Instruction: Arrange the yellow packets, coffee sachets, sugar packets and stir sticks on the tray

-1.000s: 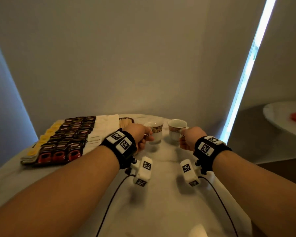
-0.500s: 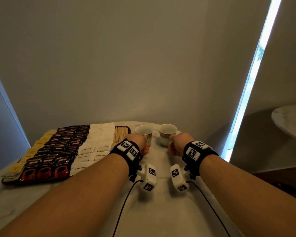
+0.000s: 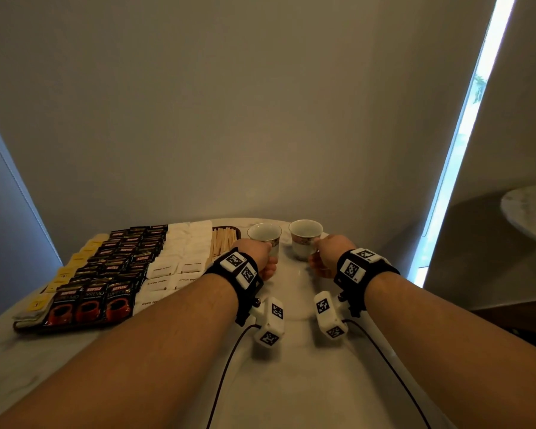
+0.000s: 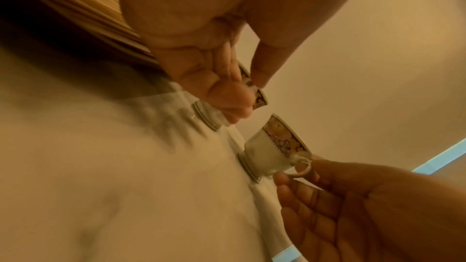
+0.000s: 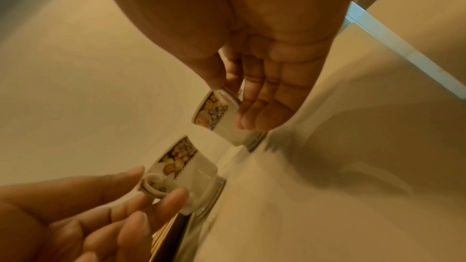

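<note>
A dark tray (image 3: 28, 328) at the table's left carries rows of yellow packets (image 3: 63, 274), coffee sachets (image 3: 118, 264), white sugar packets (image 3: 180, 252) and wooden stir sticks (image 3: 223, 239). Just right of the tray stand two floral cups. My left hand (image 3: 268, 258) pinches the handle of the left cup (image 3: 264, 235) between thumb and fingers (image 4: 227, 89). My right hand (image 3: 317, 253) pinches the handle of the right cup (image 3: 305, 239), whose handle (image 4: 302, 166) shows in the left wrist view. Both cup bases sit on the table.
The pale marble table (image 3: 291, 382) is round, with its far edge just behind the cups and a wall beyond. Cables run from the wrist cameras across the table toward me. A second round table (image 3: 529, 209) stands at the far right.
The head view has swung, so the tray sits further into the picture. Both hands still hold the cup handles, and the cups now stand a little closer to the tray's stir-stick end.
</note>
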### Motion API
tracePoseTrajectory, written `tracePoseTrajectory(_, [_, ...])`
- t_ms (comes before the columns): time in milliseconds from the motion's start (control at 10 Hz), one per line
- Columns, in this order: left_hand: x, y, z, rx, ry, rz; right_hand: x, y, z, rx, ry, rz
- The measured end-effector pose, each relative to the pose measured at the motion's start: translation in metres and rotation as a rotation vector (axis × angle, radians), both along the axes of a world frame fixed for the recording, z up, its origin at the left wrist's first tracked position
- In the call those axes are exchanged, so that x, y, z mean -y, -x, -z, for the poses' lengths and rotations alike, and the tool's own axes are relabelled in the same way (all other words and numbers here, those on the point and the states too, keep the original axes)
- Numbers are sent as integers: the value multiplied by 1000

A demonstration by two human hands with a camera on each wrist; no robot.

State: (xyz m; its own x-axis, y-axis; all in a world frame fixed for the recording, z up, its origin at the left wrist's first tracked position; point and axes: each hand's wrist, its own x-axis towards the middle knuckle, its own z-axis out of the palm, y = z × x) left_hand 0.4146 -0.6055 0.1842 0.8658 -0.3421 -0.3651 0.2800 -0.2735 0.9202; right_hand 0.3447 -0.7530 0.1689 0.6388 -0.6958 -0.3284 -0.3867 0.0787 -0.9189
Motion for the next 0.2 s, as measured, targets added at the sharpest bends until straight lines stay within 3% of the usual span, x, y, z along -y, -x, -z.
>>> tracePoseTrajectory(200, [-37,14,0,156,-27,75,-4,32,-2,-3,19,-85])
